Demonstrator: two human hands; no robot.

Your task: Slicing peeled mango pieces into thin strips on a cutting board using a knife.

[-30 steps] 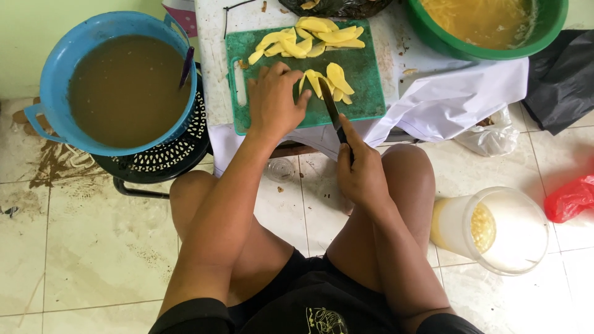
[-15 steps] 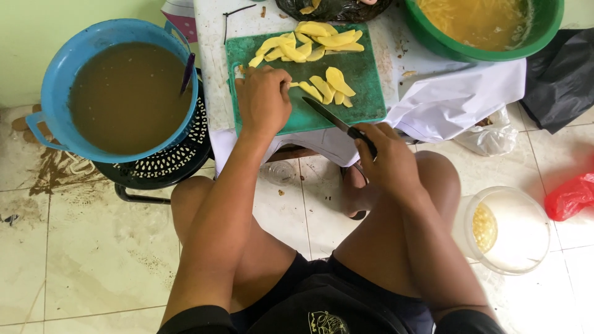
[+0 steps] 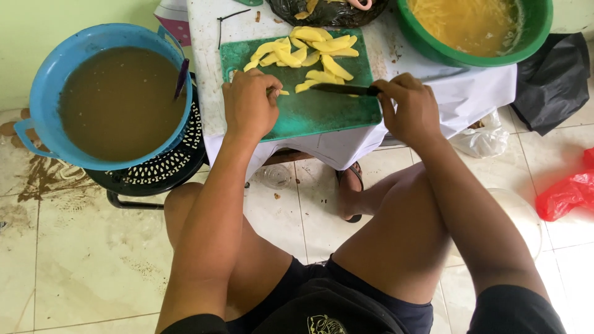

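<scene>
A green cutting board [image 3: 322, 111] lies on a small white-covered table, with several yellow slices [image 3: 309, 52] piled at its far side. My left hand [image 3: 249, 104] rests on the board's left part, fingers curled over a small yellow piece [image 3: 281, 92]. My right hand [image 3: 411, 108] grips the dark handle of a knife [image 3: 340, 89], whose blade lies flat across the board and points left toward the left hand.
A blue basin [image 3: 105, 99] of brown liquid sits on a black stool at the left. A green bowl [image 3: 476, 28] of yellow strips stands at the back right. A black bag [image 3: 547, 80], a red bag [image 3: 572, 192] and a clear lidded container [image 3: 523, 213] lie on the tiled floor.
My right hand has come up from my lap to the board with the knife, and the blade now lies across the board. My left hand stays on the board's left part.
</scene>
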